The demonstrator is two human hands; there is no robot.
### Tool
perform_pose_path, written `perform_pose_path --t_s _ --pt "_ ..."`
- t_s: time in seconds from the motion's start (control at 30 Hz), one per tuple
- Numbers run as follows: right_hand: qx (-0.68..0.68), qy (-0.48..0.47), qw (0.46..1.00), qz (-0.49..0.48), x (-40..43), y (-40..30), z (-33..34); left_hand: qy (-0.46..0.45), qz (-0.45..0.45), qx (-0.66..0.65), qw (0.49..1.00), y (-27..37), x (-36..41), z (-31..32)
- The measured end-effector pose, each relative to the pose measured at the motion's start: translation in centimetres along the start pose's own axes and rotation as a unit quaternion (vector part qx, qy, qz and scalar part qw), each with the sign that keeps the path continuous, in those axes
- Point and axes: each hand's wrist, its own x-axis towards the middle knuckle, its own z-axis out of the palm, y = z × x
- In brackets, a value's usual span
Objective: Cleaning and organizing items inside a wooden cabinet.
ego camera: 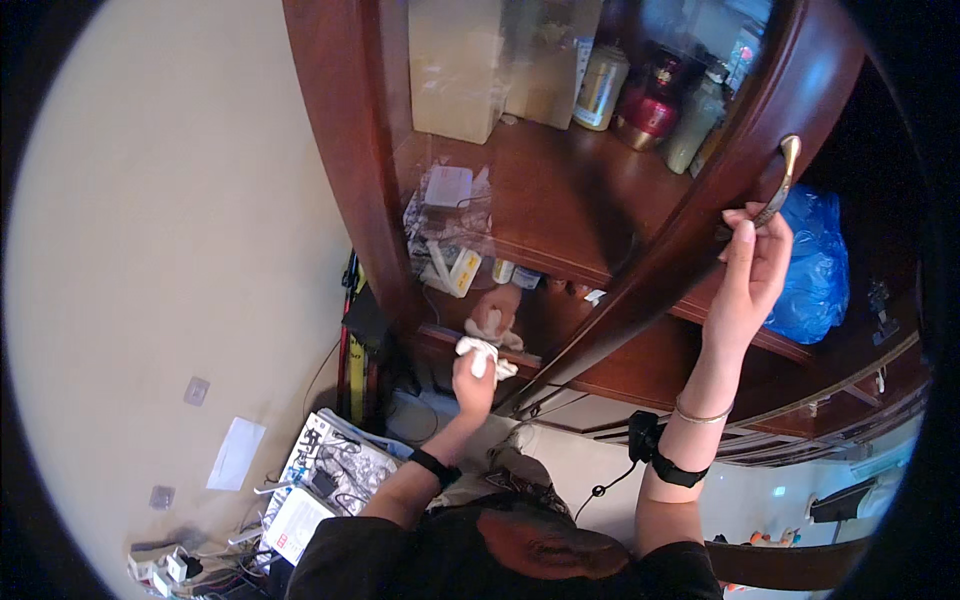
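My left hand [474, 386] grips a crumpled white cloth [477, 352] at the lower part of a glass cabinet door. The hand and cloth are mirrored in the pane just above. With its fingers around the lower end of a curved metal handle [789, 161], my right hand [756, 262] holds the dark reddish-brown wooden door frame [675, 247]. The door stands open at an angle. Through the glass a brown shelf [555, 195] shows, bearing a cardboard box [454, 82], a gold-coloured can [600, 86] and a red bottle [649, 109].
A blue plastic bag [810, 262] sits on a shelf behind my right hand. At lower left, a white router [300, 521] and cables rest on a patterned box [352, 457]. Power plugs [169, 570] cluster by the wall [172, 225]. A black wrist device [645, 435] trails a cord.
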Motion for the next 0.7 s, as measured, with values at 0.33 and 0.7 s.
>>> perform_pose_path --t_s 0.33,0.7 --pt "-0.02 -0.02 1.0 0.011 0.0 0.1 -0.7 -0.186 -0.024 -0.009 0.982 3.7 -4.6 3.9" --pt "-0.029 -0.005 0.999 0.014 -0.2 0.2 -0.3 -0.21 0.278 -0.038 0.937 9.9 1.3 2.7"
